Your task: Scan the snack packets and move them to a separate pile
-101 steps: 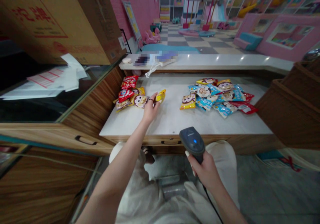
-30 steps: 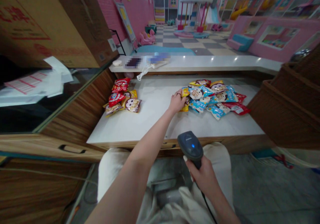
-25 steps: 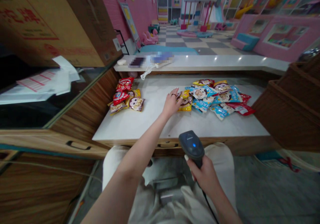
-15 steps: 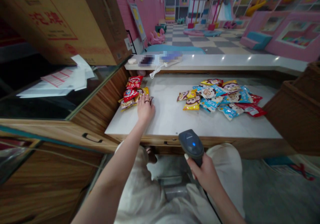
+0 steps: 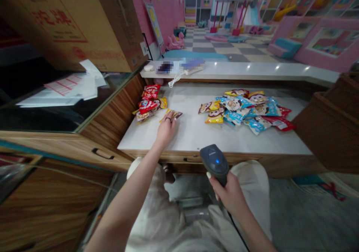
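My left hand (image 5: 166, 127) has its fingers closed on a small yellow-and-brown snack packet (image 5: 175, 114), low over the white desk top (image 5: 190, 136). Left of it lies a small pile of snack packets, among them a red packet (image 5: 147, 105) and a yellow one (image 5: 161, 103). My right hand (image 5: 228, 192) is wrapped round the handle of a dark grey barcode scanner (image 5: 214, 162), whose blue light is lit. The scanner is in front of the desk's near edge, above my lap. A larger heap of blue, yellow and red snack packets (image 5: 235, 104) lies on the right of the desk.
A raised white ledge (image 5: 241, 67) runs along the back, bearing blurred-out items and a white cable (image 5: 175, 80). At left, a large cardboard box (image 5: 70, 27) and papers (image 5: 61, 91) rest on a dark-topped cabinet. A brown woven basket (image 5: 331, 128) stands at the right.
My left hand has moved right and slightly toward me, drawing the yellow-and-brown packet away from the left pile. The right hand and scanner have stayed nearly still.
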A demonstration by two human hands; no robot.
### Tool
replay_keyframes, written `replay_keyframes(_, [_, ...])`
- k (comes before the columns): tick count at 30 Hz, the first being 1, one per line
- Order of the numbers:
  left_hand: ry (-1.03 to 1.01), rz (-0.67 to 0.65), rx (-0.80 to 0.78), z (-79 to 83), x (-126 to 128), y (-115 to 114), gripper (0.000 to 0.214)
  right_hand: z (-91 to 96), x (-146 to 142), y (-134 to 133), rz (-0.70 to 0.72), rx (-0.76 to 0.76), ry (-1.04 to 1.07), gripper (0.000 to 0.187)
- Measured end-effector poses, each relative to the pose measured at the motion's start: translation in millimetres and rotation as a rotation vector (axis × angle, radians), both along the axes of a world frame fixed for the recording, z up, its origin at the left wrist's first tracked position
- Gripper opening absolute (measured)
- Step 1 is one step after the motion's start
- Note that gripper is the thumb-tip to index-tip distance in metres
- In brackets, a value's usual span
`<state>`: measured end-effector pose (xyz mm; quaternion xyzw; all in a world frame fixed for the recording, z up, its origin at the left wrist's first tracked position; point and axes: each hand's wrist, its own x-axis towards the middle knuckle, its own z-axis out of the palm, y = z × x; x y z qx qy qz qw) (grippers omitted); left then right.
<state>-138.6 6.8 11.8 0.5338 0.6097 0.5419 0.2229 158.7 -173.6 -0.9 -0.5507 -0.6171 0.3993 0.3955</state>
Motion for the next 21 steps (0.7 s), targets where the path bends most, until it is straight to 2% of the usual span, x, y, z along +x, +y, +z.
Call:
replay_keyframes(5, [-0.548, -0.057, 0.028, 11.1, 13.0, -16.1, 0.033, 4.9, -2.3, -0.2, 0.019, -0.036, 0.041, 0.029])
replay_keyframes(8, [-0.891, -0.116, -0.075, 12.4, 19.0, -20.6, 0.026, 6.5, -3.7, 0.1, 0.013, -0.029, 0.042, 0.028])
replay_keyframes(10, [-1.022, -0.148, -0.179, 9.8, 21.6, -23.2, 0.022, 6.1, -4.6, 0.4, 0.012, -0.025, 0.044, 0.027])
replay_keyframes(12, [-1.094, -0.156, -0.256, 5.2, 23.1, -25.3, 0.019, 5.3, -5.4, 0.7, 0.012, -0.023, 0.049, 0.026])
replay_keyframes(15, [-1.12, -0.157, -0.284, -2.9, 24.3, -26.3, 0.021, 6.2, -6.8, 1.6, 0.014, -0.026, 0.052, 0.024])
replay_keyframes(21, [-0.976, -0.2, -0.212, -14.7, 29.7, -26.4, 0.046, 21.8, -13.0, 6.5, 0.036, -0.054, 0.046, 0.022])
